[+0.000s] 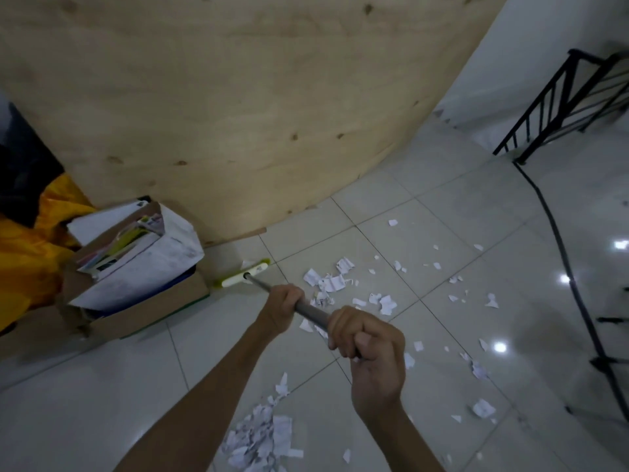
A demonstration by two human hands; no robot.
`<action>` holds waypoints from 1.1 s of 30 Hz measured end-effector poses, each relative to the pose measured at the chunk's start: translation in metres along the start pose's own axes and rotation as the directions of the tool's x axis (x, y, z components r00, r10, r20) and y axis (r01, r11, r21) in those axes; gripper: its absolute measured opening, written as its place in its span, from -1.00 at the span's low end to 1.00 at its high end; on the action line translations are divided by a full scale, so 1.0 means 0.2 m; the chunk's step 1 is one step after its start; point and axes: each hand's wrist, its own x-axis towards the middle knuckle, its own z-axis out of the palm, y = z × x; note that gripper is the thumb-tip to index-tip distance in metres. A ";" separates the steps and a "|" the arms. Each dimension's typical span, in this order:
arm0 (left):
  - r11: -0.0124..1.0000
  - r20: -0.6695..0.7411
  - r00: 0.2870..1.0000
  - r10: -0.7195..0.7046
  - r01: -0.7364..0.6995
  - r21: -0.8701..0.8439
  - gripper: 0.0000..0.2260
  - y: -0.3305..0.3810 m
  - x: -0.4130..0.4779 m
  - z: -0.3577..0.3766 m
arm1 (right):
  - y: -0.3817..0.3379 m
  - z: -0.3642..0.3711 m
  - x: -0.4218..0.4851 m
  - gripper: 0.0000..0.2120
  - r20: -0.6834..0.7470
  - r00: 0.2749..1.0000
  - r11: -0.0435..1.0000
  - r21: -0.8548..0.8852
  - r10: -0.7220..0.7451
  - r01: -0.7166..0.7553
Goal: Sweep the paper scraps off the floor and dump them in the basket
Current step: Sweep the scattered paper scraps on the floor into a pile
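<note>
Both hands grip the grey metal handle (308, 311) of a broom. My left hand (284, 306) holds it lower down, and my right hand (366, 342) grips its upper end. The broom's white and green head (245, 274) rests on the tiled floor beside a cardboard box. White paper scraps (332, 284) lie scattered on the tiles right of the broom head. A denser pile of scraps (262, 437) lies near the bottom between my forearms. More scraps (483, 408) are spread to the right. No basket is in view.
A cardboard box (136, 301) stuffed with papers and folders stands at left. Behind it leans a large plywood sheet (238, 97). Yellow fabric (30, 253) lies at far left. A black cable (558, 240) runs across the floor at right, and a black stair railing (561, 103) stands at upper right.
</note>
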 end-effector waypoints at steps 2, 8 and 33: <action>0.999 -0.010 0.999 0.042 -0.042 -0.020 -0.56 -0.09 0.09 -0.02 | 0.10 0.03 0.07 -0.78 0.009 1.000 1.000 -0.008 -0.010 0.010; 0.968 0.056 0.968 0.245 -0.241 -0.066 -0.80 -0.43 0.27 0.05 | 0.40 0.10 0.24 -0.79 -0.034 0.999 0.999 0.007 -0.033 0.033; 0.908 0.412 0.886 -0.212 0.334 -0.251 -0.59 -0.22 -0.24 0.08 | 0.45 0.13 -0.23 -0.65 -0.255 0.967 0.997 -0.080 -0.018 -0.003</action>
